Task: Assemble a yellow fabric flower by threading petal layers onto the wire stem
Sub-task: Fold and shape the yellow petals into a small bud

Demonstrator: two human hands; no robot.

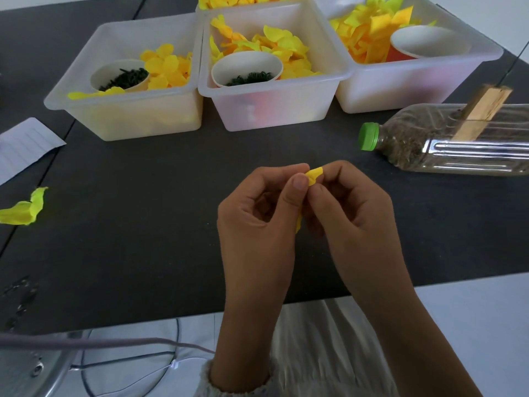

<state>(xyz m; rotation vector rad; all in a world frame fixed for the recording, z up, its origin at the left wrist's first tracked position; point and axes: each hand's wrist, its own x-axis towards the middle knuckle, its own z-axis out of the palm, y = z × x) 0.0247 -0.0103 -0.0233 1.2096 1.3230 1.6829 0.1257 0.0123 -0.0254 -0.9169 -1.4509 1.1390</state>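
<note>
Two hands meet over the dark surface [143, 239] just in front of you, and both are pinching the same small yellow petal piece [314, 175]: your left hand [257, 213] clamps it between thumb and forefinger, and your right hand [352, 207] curls in from the other side with its fingertips on the same scrap. Only a crumpled corner shows above your thumbs and a sliver below, so you cannot tell from here whether the centre hole is exposed or folded shut. No wire stem is visible in either grip; a thin dark wire [515, 60] rises from the wooden block [483, 110] lying on the bottle [446, 138] far to your right, and that may be the stem. The main risk is that the squeezed fabric creases or tears as you work it open, since both grips bear on such a small area. If you pull the layers apart too sharply, the piece could slip free and drop into your lap. Reaching for the wire one-handed could also tip the block or roll the bottle. The three clear bins [269, 90] of petals sit well away from your hands, so fetching a replacement means letting go.
</note>
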